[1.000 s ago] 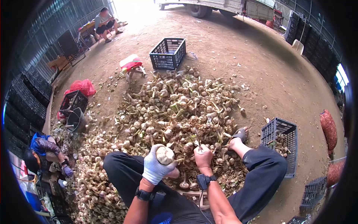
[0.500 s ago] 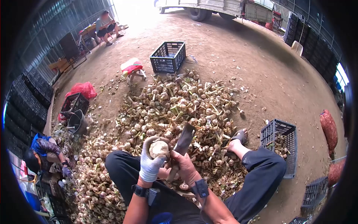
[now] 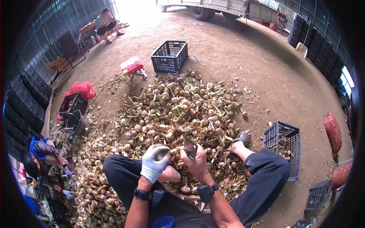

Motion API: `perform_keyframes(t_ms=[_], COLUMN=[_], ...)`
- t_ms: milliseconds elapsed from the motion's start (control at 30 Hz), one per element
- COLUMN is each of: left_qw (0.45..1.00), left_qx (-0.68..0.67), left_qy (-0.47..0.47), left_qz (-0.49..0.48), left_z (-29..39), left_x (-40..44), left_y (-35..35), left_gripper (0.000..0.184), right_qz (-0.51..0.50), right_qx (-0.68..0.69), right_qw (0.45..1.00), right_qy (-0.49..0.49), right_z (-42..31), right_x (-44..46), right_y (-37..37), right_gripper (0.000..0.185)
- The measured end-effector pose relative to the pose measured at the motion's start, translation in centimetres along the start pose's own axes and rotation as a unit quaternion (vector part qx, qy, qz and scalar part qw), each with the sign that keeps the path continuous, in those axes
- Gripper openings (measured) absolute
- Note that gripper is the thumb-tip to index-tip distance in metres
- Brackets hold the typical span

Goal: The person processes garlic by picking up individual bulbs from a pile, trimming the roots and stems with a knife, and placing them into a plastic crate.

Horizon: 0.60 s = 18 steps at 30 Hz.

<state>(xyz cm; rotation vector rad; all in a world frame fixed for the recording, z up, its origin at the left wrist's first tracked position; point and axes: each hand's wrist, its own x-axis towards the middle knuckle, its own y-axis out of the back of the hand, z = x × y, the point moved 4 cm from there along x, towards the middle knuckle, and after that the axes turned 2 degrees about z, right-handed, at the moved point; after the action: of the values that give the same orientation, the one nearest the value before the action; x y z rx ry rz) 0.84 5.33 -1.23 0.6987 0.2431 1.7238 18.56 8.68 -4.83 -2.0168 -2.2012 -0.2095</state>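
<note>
My left hand (image 3: pixel 153 166), in a white and grey glove, is closed around a garlic bulb (image 3: pixel 161 155) above my lap. The bulb's stem (image 3: pixel 174 151) points right, toward my other hand. My bare right hand (image 3: pixel 196 164) grips a knife with a broad, dark flat blade (image 3: pixel 189 146). The blade stands upright close to the stem's end; whether they touch I cannot tell. The knife's handle is hidden in my fingers. Before my legs spreads a large heap of garlic (image 3: pixel 182 110) with dry stems and leaves.
A black crate (image 3: pixel 170 64) and a small stool (image 3: pixel 133 72) stand beyond the heap. On the right is a crate (image 3: pixel 282 152) with trimmings, plus red net sacks (image 3: pixel 332 133). A co-worker (image 3: pixel 43 155) bends at the left, near a bucket (image 3: pixel 76 122). A truck (image 3: pixel 220 8) stands behind.
The garlic bulb has turned from its root end facing me to its stem pointing right. My right hand has shifted right, and the blade has dropped lower. The co-worker's second hand now shows.
</note>
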Motion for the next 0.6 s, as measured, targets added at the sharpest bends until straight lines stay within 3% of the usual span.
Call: perform_keyframes(t_ms=[100,167,233,433,600], left_qw=[0.999,0.998,0.951,0.940,0.947], left_qx=[0.037,0.032,-0.186,-0.220,-0.183], left_qy=[-0.007,0.015,0.227,0.220,0.207], left_qz=[-0.035,-0.047,-0.092,-0.141,-0.164], left_z=[-0.1,-0.4,-1.5,-1.7,-2.4], left_x=[-0.7,-0.9,-0.9,-1.5,-1.3], left_y=[-0.7,-0.5,-0.4,-0.9,-1.0], left_gripper=[0.025,0.025,0.025,0.026,0.026], right_qz=[0.006,-0.005,-0.015,-0.068,-0.037], right_qx=[-0.020,-0.083,-0.070,-0.165,-0.156], right_qw=[1.000,0.986,0.983,0.969,0.971], right_qy=[0.013,0.141,0.170,0.173,0.177], right_z=[-0.8,-2.9,-3.0,-1.7,-0.5], right_x=[-0.2,0.2,0.3,-0.3,-0.4], right_y=[0.1,-0.1,-0.2,-0.2,-0.9], right_gripper=[0.005,0.007,0.013,0.025,0.027])
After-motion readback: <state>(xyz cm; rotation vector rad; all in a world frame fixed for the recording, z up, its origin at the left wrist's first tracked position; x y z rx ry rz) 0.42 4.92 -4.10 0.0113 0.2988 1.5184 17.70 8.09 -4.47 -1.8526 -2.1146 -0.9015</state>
